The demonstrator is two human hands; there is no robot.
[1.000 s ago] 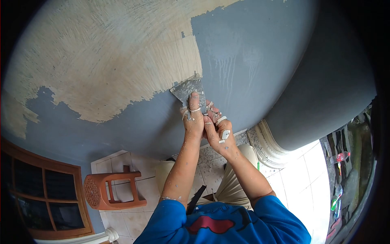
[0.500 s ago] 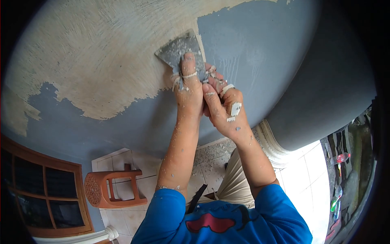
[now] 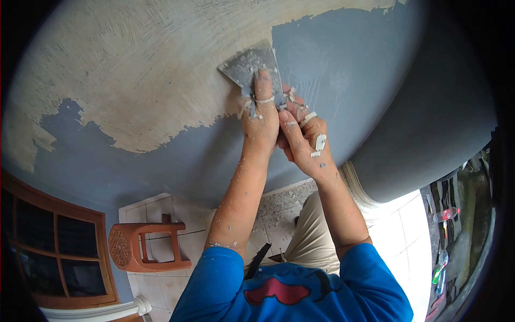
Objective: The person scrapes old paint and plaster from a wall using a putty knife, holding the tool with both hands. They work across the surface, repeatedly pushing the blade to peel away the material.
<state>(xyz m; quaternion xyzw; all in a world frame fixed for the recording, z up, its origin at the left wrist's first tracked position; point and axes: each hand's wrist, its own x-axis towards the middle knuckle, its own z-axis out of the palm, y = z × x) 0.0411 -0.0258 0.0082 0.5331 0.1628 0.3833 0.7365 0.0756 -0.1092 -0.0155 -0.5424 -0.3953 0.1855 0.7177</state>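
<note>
My left hand (image 3: 260, 115) is closed on a wide metal scraper (image 3: 250, 65), its thumb lying along the flaked blade. The blade is against the wall at the border between the bare beige area (image 3: 145, 70) and the grey paint (image 3: 332, 59). My right hand (image 3: 301, 131) is closed right beside the left, at the scraper's lower right side; its curled fingers hide what they grip. Pale paint flakes stick to both hands and forearms.
An orange plastic stool (image 3: 150, 246) lies on its side on the tiled floor. A wood-framed window (image 3: 56, 249) is at lower left. A rounded grey column (image 3: 424, 129) stands at right, with bottles (image 3: 446, 214) beyond. Debris (image 3: 281, 201) litters the floor.
Both hands and the scraper have shifted slightly right in the view, still close together. The grip of each hand looks the same.
</note>
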